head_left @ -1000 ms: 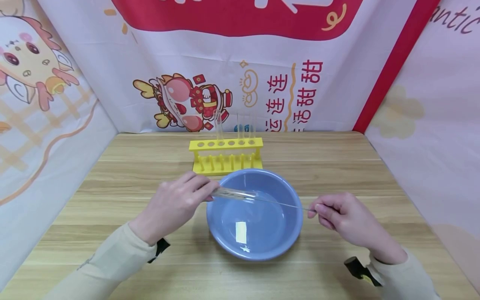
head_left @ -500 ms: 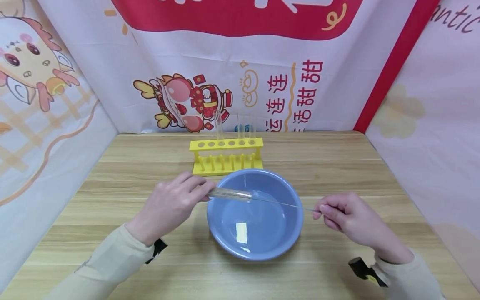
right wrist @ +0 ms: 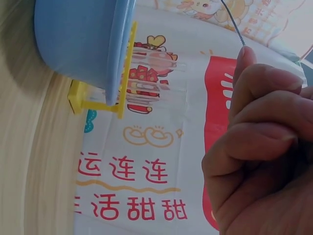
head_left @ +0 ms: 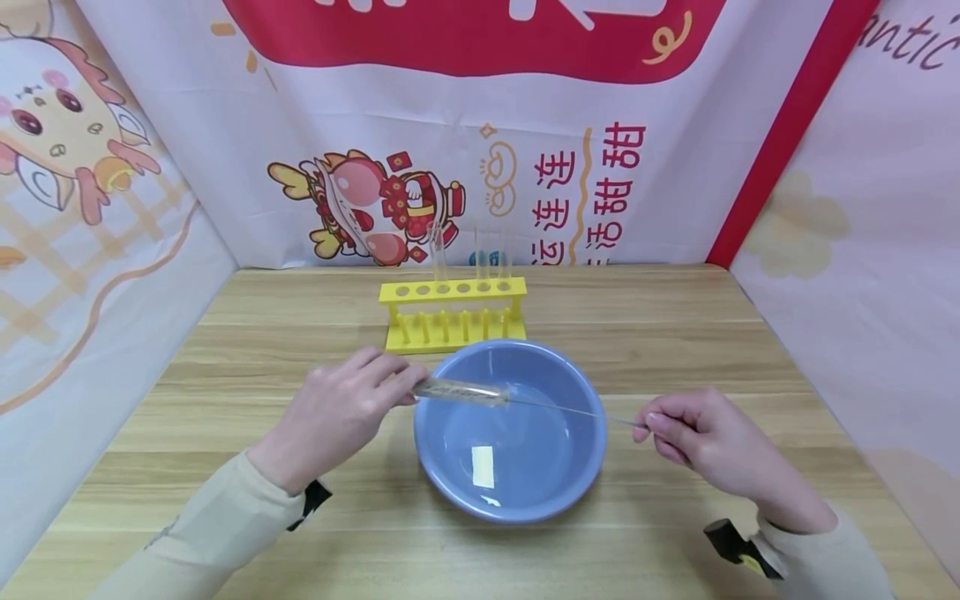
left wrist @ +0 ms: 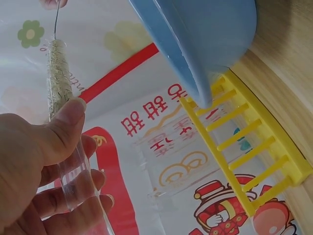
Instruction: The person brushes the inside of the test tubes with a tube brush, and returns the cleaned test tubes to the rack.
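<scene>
Over the blue basin (head_left: 504, 510), my left hand (head_left: 337, 417) grips a clear glass test tube (head_left: 459, 390), tilted nearly level with its mouth toward the right. The pale bristles of a test tube brush (left wrist: 58, 73) fill the mouth end of the tube in the left wrist view. Its thin wire handle (head_left: 562, 408) runs from the mouth across the basin. At the right, my right hand (head_left: 712, 442) pinches the far end of this wire between thumb and forefinger. The palm hides that end in the right wrist view.
Behind the basin stands a yellow test tube rack (head_left: 453, 292) holding several upright clear tubes (head_left: 483, 254). Wood-grain tabletop (head_left: 300, 333) lies around the basin. Printed cloth (head_left: 360, 92) hangs behind and at both sides.
My right hand has moved a little to the right, drawing the brush toward the tube's mouth. The left hand has shifted slightly left with the tube. Basin and rack stay put.
</scene>
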